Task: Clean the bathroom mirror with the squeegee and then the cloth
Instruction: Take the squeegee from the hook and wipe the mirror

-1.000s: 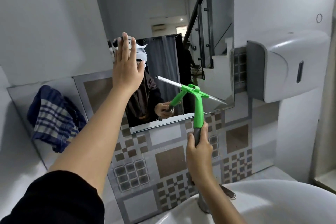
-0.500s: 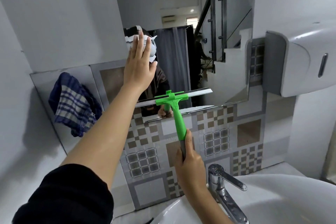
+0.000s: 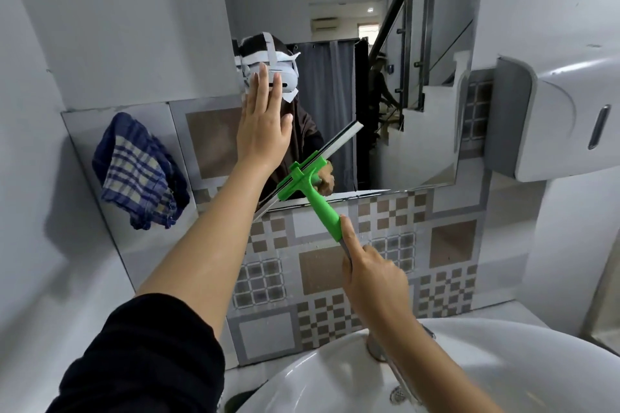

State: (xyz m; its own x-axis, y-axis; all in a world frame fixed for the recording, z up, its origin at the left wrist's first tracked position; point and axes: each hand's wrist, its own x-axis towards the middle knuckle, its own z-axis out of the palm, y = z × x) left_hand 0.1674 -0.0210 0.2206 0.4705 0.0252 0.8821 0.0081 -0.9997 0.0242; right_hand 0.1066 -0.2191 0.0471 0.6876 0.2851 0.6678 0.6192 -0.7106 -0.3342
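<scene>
The mirror [image 3: 419, 131] hangs on the wall above a band of patterned tiles. My left hand [image 3: 263, 126] lies flat on the glass with its fingers spread, holding nothing. My right hand [image 3: 370, 273] grips the lower end of a green squeegee [image 3: 310, 189]. The blade runs diagonally, its upper right end on the glass and its lower left end past the mirror's bottom edge, partly hidden behind my left forearm. A blue checked cloth [image 3: 139, 169] hangs on the wall left of the mirror.
A white basin [image 3: 503, 375] sits below, with the tap base [image 3: 377, 347] behind my right wrist. A white dispenser [image 3: 563, 114] juts from the wall right of the mirror. The patterned tiles [image 3: 322, 273] fill the wall between mirror and basin.
The squeegee blade has tilted from nearly level to a steep diagonal at the mirror's bottom edge. My left hand stays flat on the glass. The view has shifted, so the tap is now mostly hidden.
</scene>
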